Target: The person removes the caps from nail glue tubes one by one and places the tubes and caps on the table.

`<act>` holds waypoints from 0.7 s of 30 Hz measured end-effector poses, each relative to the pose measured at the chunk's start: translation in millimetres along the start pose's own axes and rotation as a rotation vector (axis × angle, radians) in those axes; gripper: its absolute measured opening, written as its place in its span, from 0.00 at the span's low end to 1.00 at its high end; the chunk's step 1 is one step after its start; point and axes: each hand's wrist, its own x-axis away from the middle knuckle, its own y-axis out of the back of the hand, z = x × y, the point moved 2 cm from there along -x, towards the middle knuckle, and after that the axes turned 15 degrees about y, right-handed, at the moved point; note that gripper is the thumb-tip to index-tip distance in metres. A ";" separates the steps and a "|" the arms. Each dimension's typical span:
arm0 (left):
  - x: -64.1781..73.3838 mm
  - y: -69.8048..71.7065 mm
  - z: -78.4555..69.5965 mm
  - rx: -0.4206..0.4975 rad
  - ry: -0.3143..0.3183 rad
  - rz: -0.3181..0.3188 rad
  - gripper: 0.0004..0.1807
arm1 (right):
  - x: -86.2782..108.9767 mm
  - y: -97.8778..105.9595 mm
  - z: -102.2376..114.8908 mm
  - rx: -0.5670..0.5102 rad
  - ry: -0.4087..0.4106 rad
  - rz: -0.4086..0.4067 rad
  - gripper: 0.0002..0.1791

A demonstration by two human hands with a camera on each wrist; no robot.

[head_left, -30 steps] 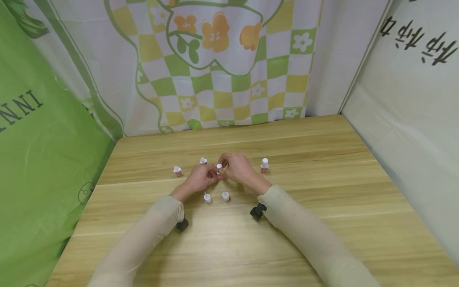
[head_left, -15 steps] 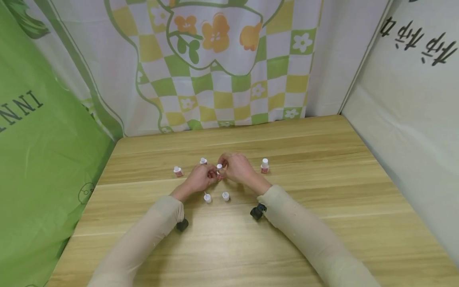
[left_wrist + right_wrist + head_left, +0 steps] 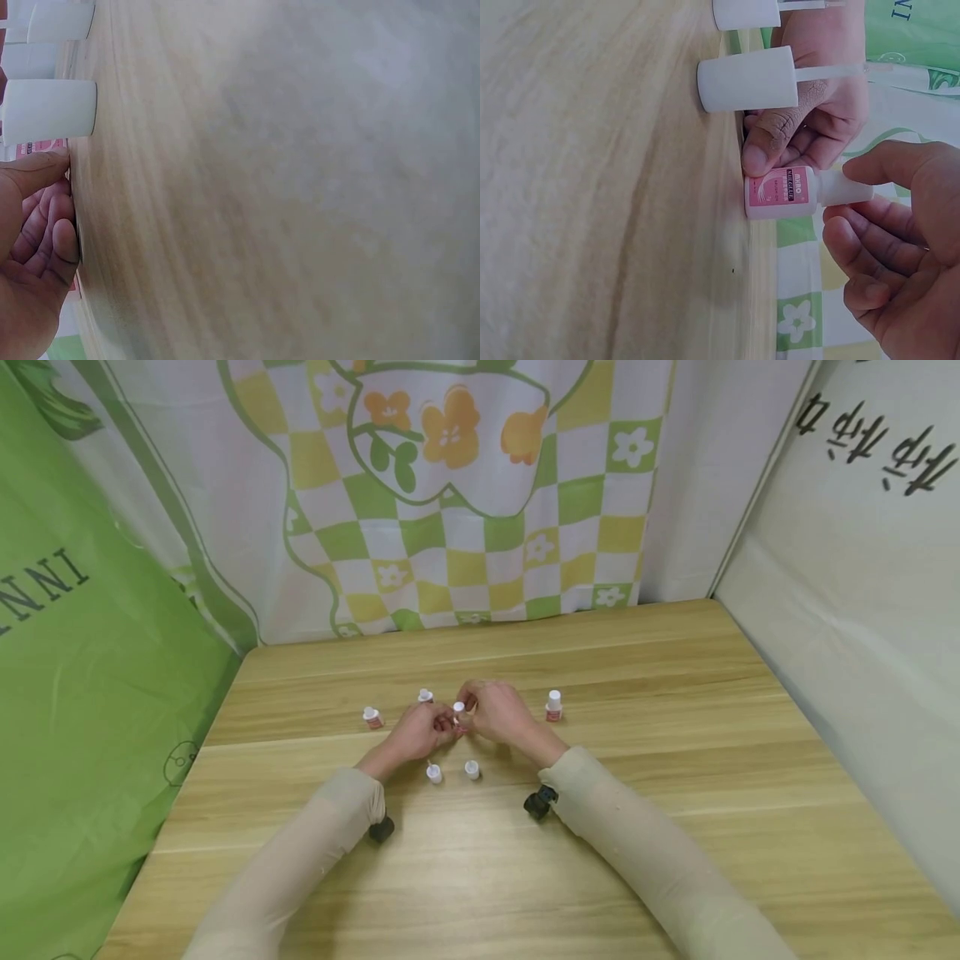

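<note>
A small nail glue bottle (image 3: pixel 780 193) with a pink label stands upright on the table between both hands. My left hand (image 3: pixel 416 732) grips its lower part, the thumb lying beside the label in the right wrist view. At the bottle's white top (image 3: pixel 845 189), my right hand (image 3: pixel 501 710) pinches with thumb and fingers. In the left wrist view the left hand's curled fingers mostly hide the bottle. Nearer me stand two white brush caps, one on the left (image 3: pixel 434 774) and one on the right (image 3: pixel 472 770), upside down with their thin brush stems upward.
Two similar bottles stand at the left, one farther out (image 3: pixel 372 718) and one just behind the left hand (image 3: pixel 425 696). A bottle with a taller white cap (image 3: pixel 553 707) stands right of the right hand. The wooden table (image 3: pixel 480 877) meets a patterned curtain (image 3: pixel 465 560) at the back.
</note>
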 end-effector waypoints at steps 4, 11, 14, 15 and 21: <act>0.5 0.1 -0.2 -0.006 0.001 0.001 0.08 | 0.2 -0.3 0.1 -0.010 -0.003 0.002 0.10; 0.6 0.4 -0.3 0.000 0.005 0.008 0.08 | -0.2 -2.1 -0.8 -0.006 -0.007 -0.007 0.10; 0.9 0.6 -0.6 -0.003 0.002 0.008 0.08 | -0.2 -2.5 -1.1 0.008 0.005 -0.010 0.09; 0.9 0.6 -0.7 -0.005 -0.001 0.007 0.08 | -0.1 -2.5 -1.1 0.011 0.009 -0.013 0.09; 0.8 0.7 -0.5 -0.003 -0.004 0.003 0.07 | 0.2 -1.9 -1.4 -0.002 0.007 -0.025 0.09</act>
